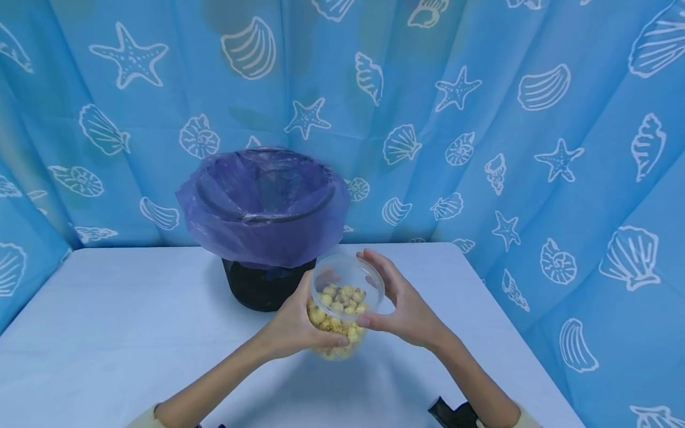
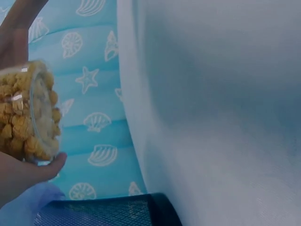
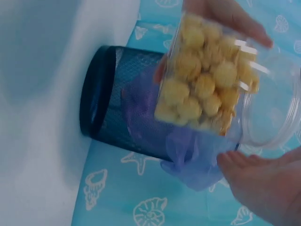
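My left hand [image 1: 294, 324] grips a clear plastic jar [image 3: 202, 80] filled with yellow, popcorn-like balls [image 1: 337, 326], thumb across its near side. At the jar's top is a clear round lid [image 1: 346, 268], spanned by the thumb and fingers of my right hand [image 1: 404, 306]. In the right wrist view the lid [image 3: 273, 110] sits at the jar's mouth; I cannot tell whether it is loose. The left wrist view shows part of the jar [image 2: 23, 110] above my left hand [image 2: 26, 176]. Both hands hold the jar above the table.
Behind and left of the jar stands a black mesh bin [image 1: 262, 291], lined with a purple bag [image 1: 267, 241] folded over its rim. A white cloth covers the table [image 1: 134, 333]. Blue curtains [image 1: 342, 77] with shell and starfish prints hang behind and to the right.
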